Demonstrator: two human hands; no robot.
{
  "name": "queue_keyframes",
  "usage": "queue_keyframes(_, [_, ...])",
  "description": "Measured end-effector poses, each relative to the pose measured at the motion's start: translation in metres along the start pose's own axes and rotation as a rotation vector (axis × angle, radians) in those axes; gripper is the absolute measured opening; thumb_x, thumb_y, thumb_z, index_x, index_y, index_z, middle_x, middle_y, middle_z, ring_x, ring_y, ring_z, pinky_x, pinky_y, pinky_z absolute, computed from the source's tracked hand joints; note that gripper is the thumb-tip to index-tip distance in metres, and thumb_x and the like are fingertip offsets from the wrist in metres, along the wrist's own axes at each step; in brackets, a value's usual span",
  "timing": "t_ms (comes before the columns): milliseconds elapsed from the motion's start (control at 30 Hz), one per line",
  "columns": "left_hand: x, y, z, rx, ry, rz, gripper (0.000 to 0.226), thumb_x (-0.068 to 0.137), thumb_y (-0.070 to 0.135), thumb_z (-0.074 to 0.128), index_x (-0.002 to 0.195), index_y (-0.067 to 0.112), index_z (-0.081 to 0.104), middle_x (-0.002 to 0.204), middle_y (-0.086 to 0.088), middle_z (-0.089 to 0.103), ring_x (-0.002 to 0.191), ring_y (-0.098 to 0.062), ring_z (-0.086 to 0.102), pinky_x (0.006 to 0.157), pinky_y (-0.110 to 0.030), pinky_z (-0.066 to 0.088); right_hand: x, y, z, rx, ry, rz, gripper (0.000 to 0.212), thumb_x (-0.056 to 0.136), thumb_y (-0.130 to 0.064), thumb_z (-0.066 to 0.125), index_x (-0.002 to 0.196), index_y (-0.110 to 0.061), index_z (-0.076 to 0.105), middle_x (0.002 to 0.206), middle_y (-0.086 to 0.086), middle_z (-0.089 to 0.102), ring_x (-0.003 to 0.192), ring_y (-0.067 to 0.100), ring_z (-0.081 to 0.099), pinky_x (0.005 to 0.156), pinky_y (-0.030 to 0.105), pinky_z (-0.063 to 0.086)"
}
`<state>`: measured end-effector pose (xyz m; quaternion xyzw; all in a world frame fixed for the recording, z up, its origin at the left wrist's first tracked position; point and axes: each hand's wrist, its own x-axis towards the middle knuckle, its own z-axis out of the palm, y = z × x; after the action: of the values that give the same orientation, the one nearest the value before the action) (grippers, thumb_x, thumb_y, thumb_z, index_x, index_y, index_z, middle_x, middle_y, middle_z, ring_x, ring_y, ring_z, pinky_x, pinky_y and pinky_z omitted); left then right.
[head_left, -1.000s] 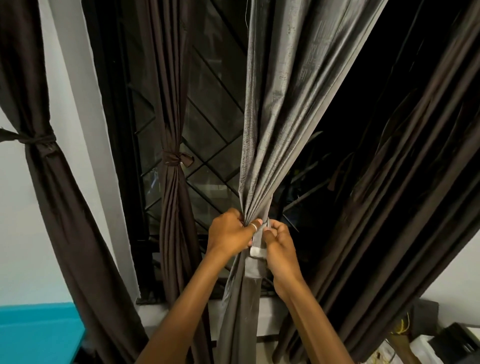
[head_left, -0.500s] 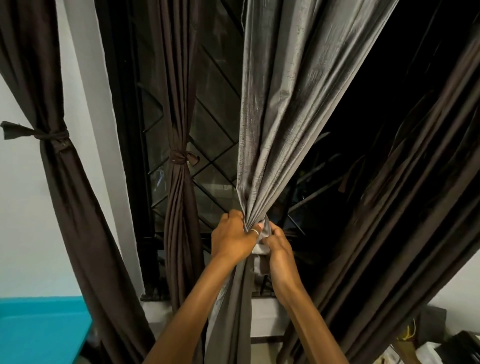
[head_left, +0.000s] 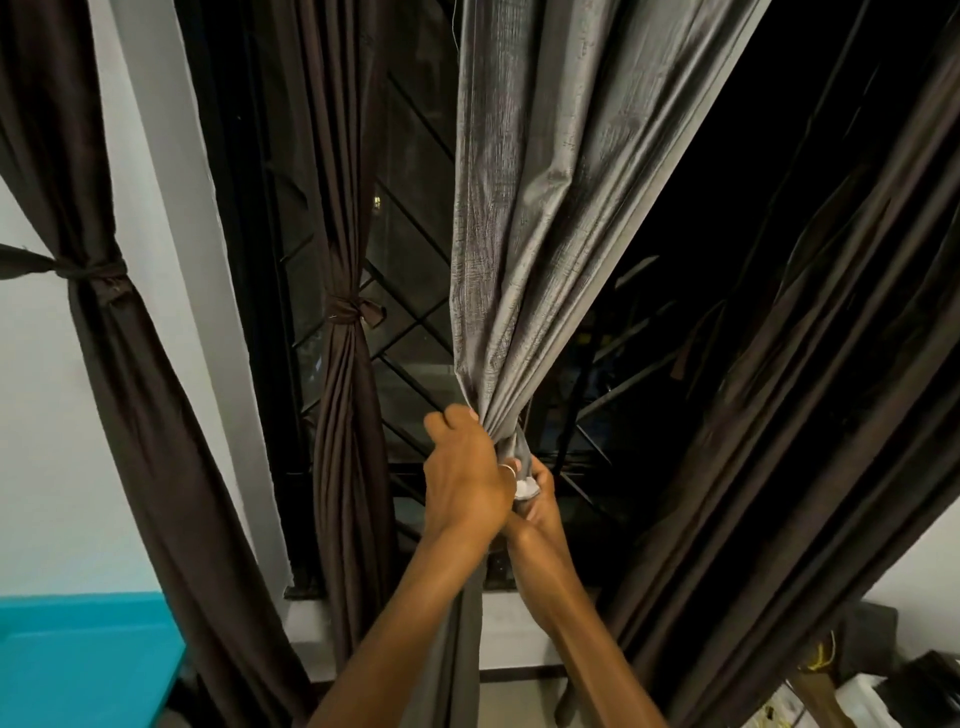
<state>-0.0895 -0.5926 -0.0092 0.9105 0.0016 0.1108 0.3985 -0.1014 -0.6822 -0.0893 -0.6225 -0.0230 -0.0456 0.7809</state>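
Note:
A grey curtain hangs in front of a dark window and is bunched into a narrow bundle at mid height. My left hand grips the gathered bundle, a ring on one finger. My right hand is mostly hidden behind the left hand and pinches a grey tie-back strip with a white end against the bundle. Below the hands the grey cloth falls straight down between my forearms.
Two dark brown curtains, each tied with a knot, hang at the left and in the window. A loose dark brown curtain fills the right. Behind is a window grille. A teal surface lies bottom left, clutter bottom right.
My left hand has slid over the right hand and now covers most of it. The white end of the tie-back shows less. The view has shifted slightly, moving the curtains rightward in frame.

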Motion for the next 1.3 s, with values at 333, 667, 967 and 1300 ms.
queue_keyframes(333, [-0.009,0.001,-0.019,0.247,-0.136,0.067,0.040,0.093,0.014,0.065,0.126,0.005,0.046,0.116,-0.017,0.065,0.107,-0.033,0.066,0.086,-0.039,0.057,0.007,0.002,0.007,-0.057,-0.043,-0.010,0.030,0.102,-0.007,0.057,0.130,-0.018,0.055,0.112,0.004,0.074,0.103,0.018,0.071,0.080,0.028,0.057])
queue_keyframes(667, [-0.013,0.002,-0.015,0.436,-0.112,0.268,0.034,0.098,0.017,0.057,0.132,0.018,0.055,0.122,-0.005,0.063,0.114,-0.024,0.061,0.085,-0.037,0.052,0.017,-0.001,0.014,-0.132,-0.071,0.011,0.051,0.087,-0.040,0.070,0.127,-0.012,0.057,0.105,-0.010,0.073,0.106,0.013,0.070,0.082,0.022,0.056])
queue_keyframes(967, [0.012,-0.010,-0.020,0.334,-0.162,0.171,0.059,0.096,0.015,0.051,0.151,0.029,0.037,0.142,-0.004,0.056,0.126,-0.031,0.056,0.094,-0.045,0.050,0.023,-0.016,-0.002,-0.267,-0.174,-0.080,0.043,0.095,0.004,0.063,0.130,-0.016,0.049,0.099,0.001,0.078,0.084,0.013,0.073,0.066,0.025,0.056])
queue_keyframes(1300, [0.036,-0.032,-0.020,0.139,-0.304,0.194,0.052,0.096,0.008,0.053,0.147,0.019,0.049,0.144,-0.006,0.057,0.134,-0.026,0.052,0.110,-0.037,0.044,0.026,-0.032,-0.035,-1.164,-0.034,-0.309,0.008,0.095,-0.017,0.068,0.088,-0.020,0.073,0.072,-0.015,0.057,0.065,-0.001,0.054,0.058,0.010,0.038])
